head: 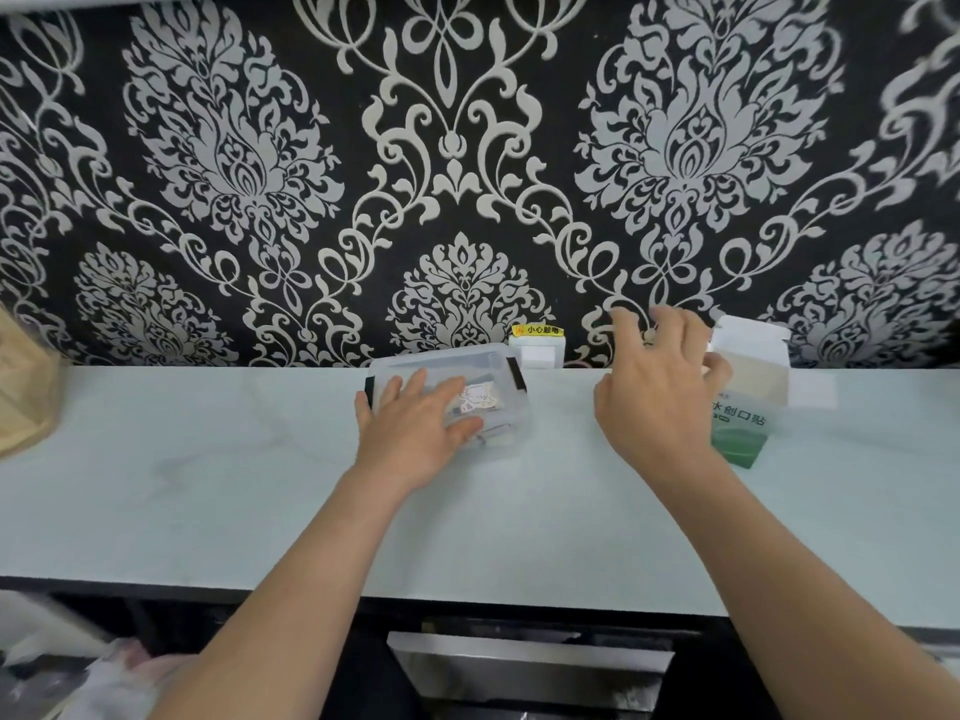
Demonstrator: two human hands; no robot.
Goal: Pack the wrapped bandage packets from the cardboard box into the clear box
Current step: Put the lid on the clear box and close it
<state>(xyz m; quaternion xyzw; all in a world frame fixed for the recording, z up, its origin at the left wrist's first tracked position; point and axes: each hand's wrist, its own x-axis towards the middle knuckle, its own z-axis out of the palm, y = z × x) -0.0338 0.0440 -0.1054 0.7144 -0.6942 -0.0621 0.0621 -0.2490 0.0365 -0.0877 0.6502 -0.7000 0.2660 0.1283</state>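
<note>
The clear box [506, 379] stands on the pale counter near the wall, with a few packets visible through its plastic. My left hand [415, 428] lies flat on it with straight fingers, covering its near left part. The cardboard box [748, 402], white and green with printed characters, stands to the right with its top flap open. My right hand [657, 392] hovers just left of it, fingers spread and slightly bent, the thumb by the box's open top. I see nothing held in that hand.
A white wall socket [537, 350] with a yellow label sits behind the clear box. A tan bag [23, 392] stands at the counter's far left. The counter's front edge [467, 597] runs above a dark cabinet.
</note>
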